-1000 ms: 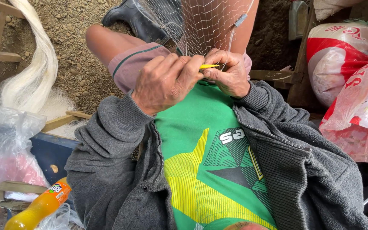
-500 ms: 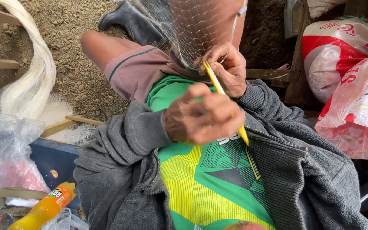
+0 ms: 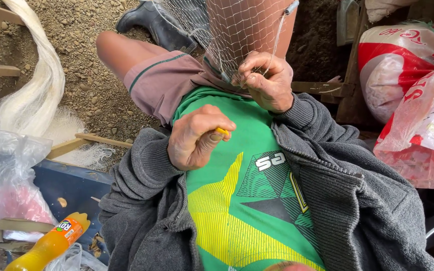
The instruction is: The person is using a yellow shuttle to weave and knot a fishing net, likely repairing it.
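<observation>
My left hand is closed in a fist over my green shirt, gripping a yellow netting needle of which only a short tip shows. My right hand pinches the lower edge of a thin white fishing net that is draped over my right knee. A fine line runs from the net down into my right fingers. The two hands are apart, the left one lower and closer to my chest.
A black rubber boot lies on the gravel ahead. A bundle of white fibre hangs at left over clear plastic bags, and an orange drink bottle lies at lower left. Red-and-white sacks are piled at right.
My left hand has drawn back from the net toward my chest with the yellow needle, which is now mostly hidden in the fist. My right hand stays pinching the net.
</observation>
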